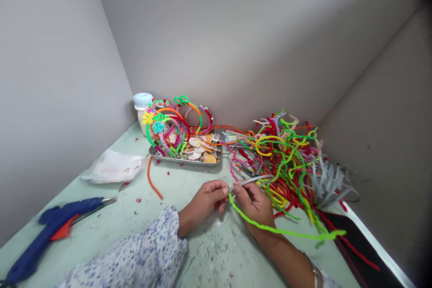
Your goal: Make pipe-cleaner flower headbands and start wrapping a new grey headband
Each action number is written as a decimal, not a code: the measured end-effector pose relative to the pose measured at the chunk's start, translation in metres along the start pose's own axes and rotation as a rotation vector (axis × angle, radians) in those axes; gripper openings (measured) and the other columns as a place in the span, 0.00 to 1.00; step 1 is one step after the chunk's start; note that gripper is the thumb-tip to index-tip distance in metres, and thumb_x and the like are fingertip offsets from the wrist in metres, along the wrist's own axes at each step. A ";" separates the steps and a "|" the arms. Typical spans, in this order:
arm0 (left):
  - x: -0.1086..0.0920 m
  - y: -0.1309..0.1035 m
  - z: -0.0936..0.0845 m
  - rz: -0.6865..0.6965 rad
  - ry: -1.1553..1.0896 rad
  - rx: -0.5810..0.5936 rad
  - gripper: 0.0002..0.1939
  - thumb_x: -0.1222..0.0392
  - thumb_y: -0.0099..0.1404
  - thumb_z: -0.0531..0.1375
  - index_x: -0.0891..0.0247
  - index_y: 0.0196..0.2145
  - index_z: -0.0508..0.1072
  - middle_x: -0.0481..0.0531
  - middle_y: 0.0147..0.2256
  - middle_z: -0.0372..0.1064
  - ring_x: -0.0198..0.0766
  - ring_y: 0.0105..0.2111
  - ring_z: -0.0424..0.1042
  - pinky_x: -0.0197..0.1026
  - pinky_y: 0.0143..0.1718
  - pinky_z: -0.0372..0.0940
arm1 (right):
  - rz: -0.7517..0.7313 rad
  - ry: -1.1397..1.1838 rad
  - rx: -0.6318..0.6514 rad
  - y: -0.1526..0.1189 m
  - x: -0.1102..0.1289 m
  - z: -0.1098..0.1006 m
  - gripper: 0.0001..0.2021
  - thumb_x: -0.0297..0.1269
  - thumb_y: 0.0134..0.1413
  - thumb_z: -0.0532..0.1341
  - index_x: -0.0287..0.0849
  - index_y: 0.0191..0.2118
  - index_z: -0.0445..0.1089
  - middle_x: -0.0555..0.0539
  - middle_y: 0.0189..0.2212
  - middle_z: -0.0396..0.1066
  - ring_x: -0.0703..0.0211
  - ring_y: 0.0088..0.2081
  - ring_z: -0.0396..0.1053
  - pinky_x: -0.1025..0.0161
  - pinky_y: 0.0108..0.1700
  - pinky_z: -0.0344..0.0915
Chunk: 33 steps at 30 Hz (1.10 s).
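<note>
My left hand point(206, 199) is closed, thumb and forefinger pinching one end of a lime-green pipe cleaner point(270, 229). From there the pipe cleaner sags across my right wrist, its free end out to the right. Close beside it, my right hand point(255, 203) is closed on a thin grey headband point(253, 180). The headband's far part curves away to the right above that hand. Where band and pipe cleaner meet, between my fingertips, I cannot make out whether they are wound together.
Wrapped headbands point(167, 128) stand in a metal tray point(184, 160) of flat round pieces. A tangled pile of pipe cleaners point(286, 166) lies at right, beside grey strips point(330, 180). A blue glue gun point(57, 225), white plastic bag point(114, 166) and lidded jar point(143, 100) are left.
</note>
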<state>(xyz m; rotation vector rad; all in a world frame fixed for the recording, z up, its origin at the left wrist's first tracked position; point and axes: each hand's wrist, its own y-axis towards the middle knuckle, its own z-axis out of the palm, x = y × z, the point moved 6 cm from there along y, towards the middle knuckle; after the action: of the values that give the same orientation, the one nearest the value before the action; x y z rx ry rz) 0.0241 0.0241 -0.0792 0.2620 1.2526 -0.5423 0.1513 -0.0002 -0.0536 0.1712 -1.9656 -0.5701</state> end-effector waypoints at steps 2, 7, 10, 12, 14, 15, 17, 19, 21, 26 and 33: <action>-0.001 0.000 0.000 0.007 0.010 0.004 0.11 0.54 0.58 0.58 0.66 0.28 0.66 0.45 0.20 0.59 0.27 0.16 0.58 0.33 0.20 0.49 | 0.000 0.013 -0.015 0.000 0.001 0.000 0.10 0.41 0.55 0.57 0.41 0.32 0.71 0.51 0.21 0.70 0.62 0.23 0.67 0.67 0.28 0.63; -0.002 0.000 0.001 0.005 0.008 0.016 0.12 0.53 0.58 0.58 0.66 0.28 0.66 0.46 0.22 0.61 0.27 0.16 0.59 0.33 0.20 0.51 | 0.003 0.039 -0.056 0.000 0.003 0.001 0.10 0.41 0.54 0.57 0.41 0.31 0.71 0.51 0.21 0.69 0.63 0.22 0.66 0.67 0.27 0.63; -0.001 0.000 0.001 -0.005 -0.006 0.019 0.12 0.53 0.58 0.58 0.66 0.27 0.66 0.47 0.22 0.61 0.27 0.16 0.59 0.33 0.20 0.50 | -0.006 0.032 -0.065 -0.001 0.006 0.000 0.10 0.41 0.54 0.57 0.41 0.30 0.70 0.51 0.21 0.69 0.63 0.22 0.66 0.68 0.27 0.63; -0.001 0.000 0.000 -0.004 -0.004 0.019 0.12 0.53 0.59 0.58 0.66 0.27 0.66 0.46 0.22 0.61 0.27 0.16 0.59 0.34 0.19 0.50 | -0.013 0.023 -0.054 0.000 0.007 0.000 0.10 0.41 0.55 0.57 0.41 0.30 0.70 0.51 0.20 0.69 0.63 0.22 0.66 0.68 0.26 0.62; 0.000 0.000 0.000 -0.008 0.000 0.021 0.12 0.53 0.59 0.58 0.66 0.27 0.66 0.47 0.22 0.61 0.27 0.16 0.59 0.33 0.19 0.50 | -0.013 0.015 -0.042 0.000 0.007 0.000 0.10 0.41 0.55 0.56 0.42 0.31 0.70 0.51 0.20 0.69 0.63 0.22 0.65 0.68 0.26 0.62; 0.000 0.000 0.000 -0.011 0.000 0.022 0.12 0.53 0.58 0.58 0.66 0.28 0.67 0.47 0.22 0.62 0.27 0.16 0.59 0.33 0.19 0.50 | -0.013 0.012 -0.037 0.000 0.006 0.000 0.10 0.41 0.55 0.56 0.42 0.31 0.70 0.51 0.20 0.68 0.63 0.22 0.65 0.68 0.26 0.62; 0.001 0.000 0.000 -0.013 0.006 0.025 0.12 0.53 0.59 0.58 0.67 0.28 0.67 0.47 0.23 0.62 0.27 0.16 0.59 0.33 0.20 0.50 | -0.026 0.010 -0.019 0.000 0.006 0.001 0.10 0.41 0.56 0.56 0.42 0.30 0.70 0.51 0.21 0.68 0.63 0.22 0.65 0.68 0.26 0.62; 0.001 0.000 0.000 -0.007 0.014 0.031 0.12 0.54 0.59 0.57 0.67 0.28 0.67 0.47 0.23 0.62 0.27 0.17 0.59 0.33 0.20 0.50 | -0.035 0.005 0.002 0.000 0.006 0.002 0.09 0.40 0.56 0.56 0.42 0.30 0.69 0.51 0.21 0.68 0.63 0.23 0.65 0.68 0.26 0.61; 0.001 0.000 0.001 0.005 0.025 0.036 0.11 0.55 0.60 0.57 0.67 0.28 0.67 0.47 0.23 0.61 0.27 0.17 0.59 0.33 0.20 0.50 | -0.021 0.003 0.015 -0.001 0.005 0.002 0.09 0.40 0.56 0.56 0.42 0.30 0.69 0.52 0.22 0.68 0.63 0.24 0.65 0.68 0.26 0.61; 0.001 0.000 0.001 0.008 0.040 0.043 0.12 0.54 0.60 0.57 0.67 0.27 0.66 0.46 0.21 0.59 0.26 0.17 0.57 0.33 0.20 0.49 | 0.009 0.003 0.039 -0.003 0.005 0.003 0.10 0.40 0.57 0.56 0.42 0.29 0.68 0.52 0.23 0.67 0.63 0.25 0.64 0.68 0.27 0.60; -0.002 0.000 0.003 0.019 0.040 0.039 0.14 0.52 0.59 0.58 0.66 0.26 0.65 0.44 0.20 0.58 0.26 0.16 0.55 0.34 0.19 0.47 | -0.040 0.003 0.044 -0.002 0.012 0.003 0.09 0.38 0.58 0.55 0.42 0.30 0.68 0.52 0.23 0.65 0.63 0.25 0.62 0.67 0.29 0.59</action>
<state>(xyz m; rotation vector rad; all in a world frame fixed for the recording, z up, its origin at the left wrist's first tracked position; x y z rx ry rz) 0.0261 0.0227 -0.0760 0.3185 1.2781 -0.5477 0.1429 -0.0056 -0.0464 0.2392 -1.9762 -0.5527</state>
